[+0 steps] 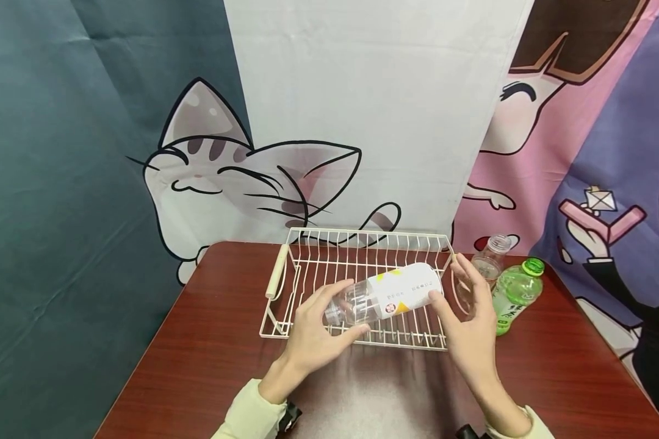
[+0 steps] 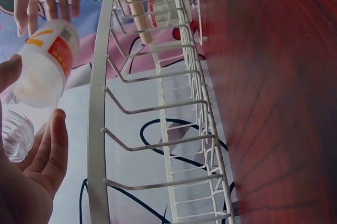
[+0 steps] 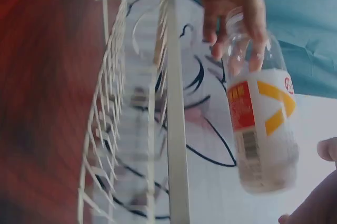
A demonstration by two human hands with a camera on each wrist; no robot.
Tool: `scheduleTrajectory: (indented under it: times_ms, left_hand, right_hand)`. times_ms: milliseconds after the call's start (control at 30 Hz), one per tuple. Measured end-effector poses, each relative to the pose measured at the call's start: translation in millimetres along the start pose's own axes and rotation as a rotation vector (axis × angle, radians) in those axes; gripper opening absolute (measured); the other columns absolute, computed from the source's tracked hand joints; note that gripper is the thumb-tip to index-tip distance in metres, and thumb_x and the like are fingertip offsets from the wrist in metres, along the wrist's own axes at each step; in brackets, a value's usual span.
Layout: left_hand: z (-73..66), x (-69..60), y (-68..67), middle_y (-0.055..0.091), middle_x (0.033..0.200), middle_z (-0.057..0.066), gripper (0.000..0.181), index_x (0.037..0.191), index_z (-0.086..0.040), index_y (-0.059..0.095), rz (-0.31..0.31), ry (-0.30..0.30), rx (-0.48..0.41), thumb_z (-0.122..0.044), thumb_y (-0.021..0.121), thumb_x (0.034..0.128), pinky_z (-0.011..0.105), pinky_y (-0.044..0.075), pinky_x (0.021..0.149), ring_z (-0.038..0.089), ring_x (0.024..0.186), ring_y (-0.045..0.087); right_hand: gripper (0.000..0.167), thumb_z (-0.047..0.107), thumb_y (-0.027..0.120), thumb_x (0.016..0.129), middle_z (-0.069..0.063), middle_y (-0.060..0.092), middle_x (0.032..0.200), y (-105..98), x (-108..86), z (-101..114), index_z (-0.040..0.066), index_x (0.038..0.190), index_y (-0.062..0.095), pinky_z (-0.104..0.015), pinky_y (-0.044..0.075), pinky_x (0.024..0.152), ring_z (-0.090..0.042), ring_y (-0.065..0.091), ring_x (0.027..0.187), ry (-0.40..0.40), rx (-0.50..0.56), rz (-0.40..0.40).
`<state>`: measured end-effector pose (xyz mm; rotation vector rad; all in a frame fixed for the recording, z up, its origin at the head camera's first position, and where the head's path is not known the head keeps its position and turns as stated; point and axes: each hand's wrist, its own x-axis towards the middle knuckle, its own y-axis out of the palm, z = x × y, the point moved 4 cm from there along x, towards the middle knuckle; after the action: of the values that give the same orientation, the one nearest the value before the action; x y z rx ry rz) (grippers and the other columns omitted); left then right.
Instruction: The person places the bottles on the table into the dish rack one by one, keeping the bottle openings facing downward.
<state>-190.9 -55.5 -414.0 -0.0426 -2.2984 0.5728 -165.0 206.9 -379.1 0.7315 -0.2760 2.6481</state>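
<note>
A clear plastic bottle (image 1: 406, 289) with a white, yellow and red label lies tilted in the air above a white wire rack (image 1: 362, 232). My left hand (image 1: 314, 334) holds it near the neck end, thumb on one side and fingers on the other. In the right wrist view, fingers of the left hand (image 3: 231, 13) lie along the neck and shoulder of the bottle (image 3: 263, 124). Around the bottle's base end, my right hand (image 1: 472, 326) is spread with its fingers apart. The right wrist view shows a gap between its fingertips and the bottle.
Right of the rack stand a green bottle (image 1: 518, 289) with a green cap and a clear bottle (image 1: 489, 262). The rack has a cream handle (image 1: 277, 271) at its left end. All rest on a reddish-brown table (image 1: 198, 366); a printed cloth (image 1: 373, 110) hangs behind.
</note>
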Motion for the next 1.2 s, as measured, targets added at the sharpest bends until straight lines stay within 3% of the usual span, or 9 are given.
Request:
scheduleTrajectory:
  times_ms: [167, 333, 400, 533, 700, 900, 1033, 1200]
  left_hand:
    - [0.5, -2.0, 2.7, 0.075, 0.105, -0.001, 0.08, 0.148, -0.015, 0.068, -0.032, -0.022, -0.022, -0.025, 0.102, 0.0759, 0.036, 0.063, 0.086, 0.013, 0.095, 0.071]
    - [-2.0, -4.0, 5.9, 0.076, 0.112, 0.002, 0.079, 0.148, -0.016, 0.068, -0.04, -0.041, -0.042, -0.026, 0.102, 0.0772, 0.033, 0.063, 0.08, 0.015, 0.096, 0.071]
    - [-3.1, -4.7, 6.8, 0.077, 0.116, 0.004, 0.079, 0.148, -0.017, 0.068, -0.041, -0.042, -0.037, -0.027, 0.102, 0.0774, 0.033, 0.064, 0.079, 0.016, 0.097, 0.072]
    - [-3.2, -6.7, 7.0, 0.077, 0.118, 0.005, 0.08, 0.148, -0.017, 0.069, -0.039, -0.049, -0.027, -0.028, 0.102, 0.0762, 0.032, 0.063, 0.079, 0.016, 0.097, 0.072]
    - [-1.1, -7.7, 6.8, 0.076, 0.107, 0.0, 0.08, 0.148, -0.016, 0.068, -0.023, -0.053, -0.045, -0.026, 0.102, 0.0769, 0.034, 0.064, 0.084, 0.015, 0.098, 0.072]
    - [-3.0, -7.2, 6.7, 0.077, 0.118, 0.003, 0.08, 0.147, -0.014, 0.068, -0.02, -0.058, -0.041, -0.027, 0.102, 0.0763, 0.034, 0.064, 0.083, 0.016, 0.1, 0.072]
    - [-3.8, -7.2, 6.5, 0.077, 0.124, 0.006, 0.08, 0.148, -0.016, 0.068, -0.012, -0.077, -0.03, -0.028, 0.102, 0.076, 0.033, 0.063, 0.083, 0.017, 0.101, 0.072]
    - [-4.6, -6.9, 4.0, 0.076, 0.13, 0.004, 0.085, 0.151, -0.018, 0.066, 0.001, -0.059, -0.028, -0.028, 0.103, 0.0752, 0.036, 0.063, 0.087, 0.017, 0.104, 0.072]
  right_hand:
    - [0.07, -0.008, 0.066, 0.105, -0.007, 0.059, 0.146, 11.4, -3.1, -5.5, 0.017, 0.168, 0.049, -0.021, 0.048, 0.113, -0.022, 0.056, 0.14, 0.25, 0.29, -0.007]
    - [0.066, 0.003, 0.059, 0.112, 0.001, 0.034, 0.167, 26.3, -6.2, -9.1, 0.025, 0.171, 0.039, -0.022, 0.054, 0.101, -0.014, 0.053, 0.136, 0.41, 0.575, 0.042]
    - [0.062, 0.006, 0.057, 0.114, 0.003, 0.029, 0.171, 30.6, -6.2, -9.7, 0.026, 0.169, 0.038, -0.023, 0.055, 0.098, -0.012, 0.054, 0.133, 0.446, 0.64, 0.052]
    - [0.057, 0.006, 0.057, 0.114, 0.001, 0.033, 0.167, 35.3, -7.2, -11.4, 0.025, 0.166, 0.042, -0.022, 0.054, 0.098, -0.009, 0.058, 0.128, 0.477, 0.695, 0.044]
    - [0.055, 0.006, 0.057, 0.113, 0.0, 0.042, 0.158, 37.3, -8.6, -13.2, 0.025, 0.163, 0.043, -0.022, 0.055, 0.097, -0.008, 0.059, 0.123, 0.492, 0.699, 0.038]
    - [0.053, 0.005, 0.058, 0.113, -0.001, 0.053, 0.146, 37.1, -8.8, -12.9, 0.024, 0.161, 0.045, -0.022, 0.056, 0.096, -0.007, 0.062, 0.117, 0.508, 0.715, 0.018]
    - [0.052, 0.005, 0.058, 0.113, -0.001, 0.052, 0.146, 36.4, -8.4, -12.2, 0.023, 0.16, 0.046, -0.021, 0.057, 0.094, -0.007, 0.063, 0.116, 0.502, 0.722, 0.024]
    - [0.053, 0.003, 0.057, 0.113, -0.003, 0.051, 0.148, 36.2, -6.9, -10.3, 0.02, 0.162, 0.044, -0.022, 0.057, 0.097, -0.008, 0.062, 0.12, 0.49, 0.713, 0.029]
